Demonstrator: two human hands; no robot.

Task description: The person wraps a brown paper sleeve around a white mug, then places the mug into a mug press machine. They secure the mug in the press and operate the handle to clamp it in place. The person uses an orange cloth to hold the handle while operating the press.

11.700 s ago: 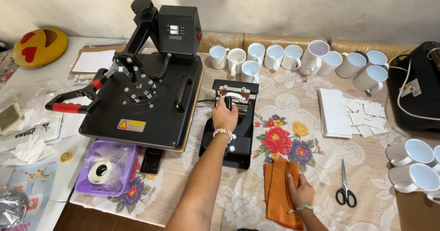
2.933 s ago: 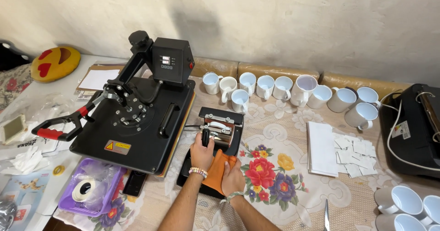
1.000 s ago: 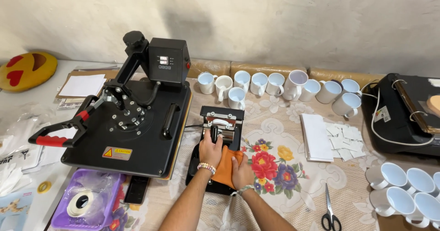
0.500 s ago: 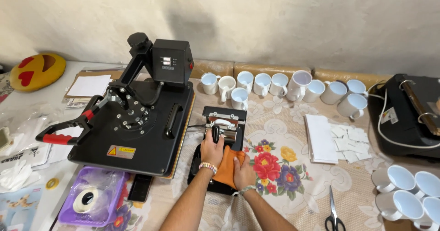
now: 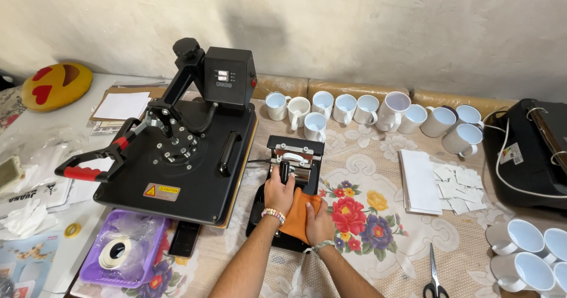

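Left hand (image 5: 279,193) is gripping the black lever handle (image 5: 284,171) of the small black mug press (image 5: 286,186), fingers clenched around it. Right hand (image 5: 319,222) is pressing the orange cloth (image 5: 298,215) against the press, fingers curled, near the desk's (image 5: 378,256) front edge.

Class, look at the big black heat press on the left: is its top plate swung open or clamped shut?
Shut: the heat press top plate lies flat, its red-gripped handle lowered.

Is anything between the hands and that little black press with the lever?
Only the orange cloth: the right hand presses it onto the small black mug press. The left hand is right at the black lever, nothing between.
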